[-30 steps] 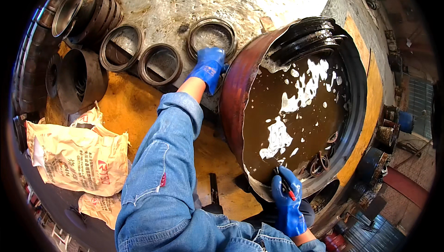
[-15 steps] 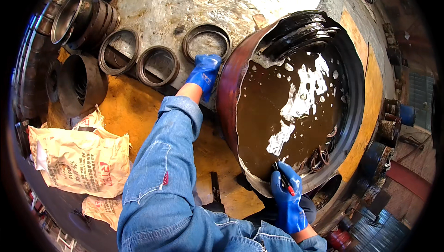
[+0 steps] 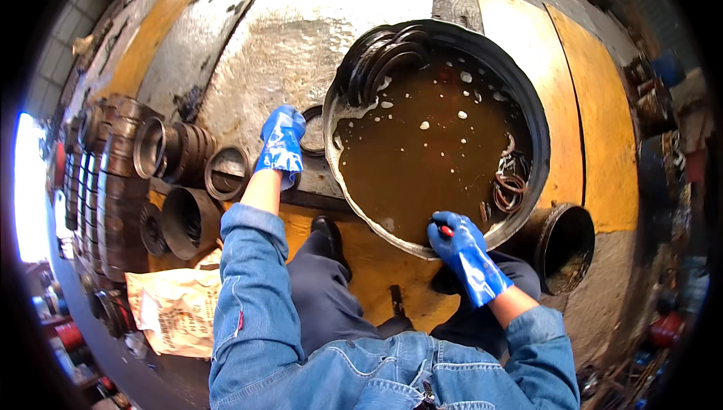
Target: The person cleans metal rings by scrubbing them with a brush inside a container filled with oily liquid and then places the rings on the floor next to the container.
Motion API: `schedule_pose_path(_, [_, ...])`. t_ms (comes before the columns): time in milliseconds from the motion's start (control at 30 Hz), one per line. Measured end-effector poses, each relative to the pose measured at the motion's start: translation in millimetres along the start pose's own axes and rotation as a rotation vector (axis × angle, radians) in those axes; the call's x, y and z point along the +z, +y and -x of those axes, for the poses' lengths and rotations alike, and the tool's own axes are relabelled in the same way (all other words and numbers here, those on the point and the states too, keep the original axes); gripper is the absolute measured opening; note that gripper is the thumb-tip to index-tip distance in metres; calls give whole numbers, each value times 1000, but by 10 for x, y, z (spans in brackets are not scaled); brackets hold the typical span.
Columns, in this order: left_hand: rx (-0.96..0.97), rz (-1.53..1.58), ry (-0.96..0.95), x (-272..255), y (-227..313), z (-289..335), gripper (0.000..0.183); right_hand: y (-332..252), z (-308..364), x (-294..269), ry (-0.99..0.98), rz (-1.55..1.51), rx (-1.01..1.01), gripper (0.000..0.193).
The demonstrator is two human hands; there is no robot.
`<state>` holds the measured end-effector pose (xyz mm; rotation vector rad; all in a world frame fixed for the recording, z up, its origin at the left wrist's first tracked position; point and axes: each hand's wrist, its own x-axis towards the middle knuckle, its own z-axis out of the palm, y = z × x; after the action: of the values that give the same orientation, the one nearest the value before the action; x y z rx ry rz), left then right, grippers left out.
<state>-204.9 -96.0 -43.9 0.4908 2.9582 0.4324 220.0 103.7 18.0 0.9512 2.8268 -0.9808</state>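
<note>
My left hand (image 3: 282, 143), in a blue glove, is over the floor plate beside a metal ring (image 3: 313, 133) at the tub's left edge. Its fingers are turned away, and I cannot tell whether anything is in them. At the near rim of a large round tub (image 3: 532, 101) of brown liquid, my gloved right hand (image 3: 468, 256) is closed around a small red-and-black tool (image 3: 446, 231); most of the tool is hidden. Dark rings (image 3: 380, 64) lean together inside the tub's far left wall. Thinner brown rings (image 3: 510, 192) lie against its right side.
Left of my left hand stand another metal ring (image 3: 227, 173), a stack of ring parts (image 3: 188, 152) and a short wide pipe (image 3: 192, 222). A paper sack (image 3: 177, 312) lies near my left arm. An open cylinder (image 3: 566, 248) sits right of the tub.
The view has swung, so the tub appears farther left. My left hand has shifted leftward off the near edge of the ring by the tub. My right hand still grips the red-and-black tool.
</note>
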Motion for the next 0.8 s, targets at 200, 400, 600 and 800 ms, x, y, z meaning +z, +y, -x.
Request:
schedule_pose_path(200, [200, 119, 174, -753, 731, 293, 28, 126, -3, -34, 0, 0, -30, 24])
schedule_pose_path(400, [379, -72, 184, -902, 1540, 568, 39, -246, -167, -455, -24, 75, -67, 23])
schedule_pose_path(600, [494, -475, 195, -753, 2261, 276, 41, -72, -304, -452, -82, 76, -6, 16])
schedule_pose_path(800, [366, -743, 56, -574, 2915, -242, 27, -120, -472, -337, -15, 0, -143, 16])
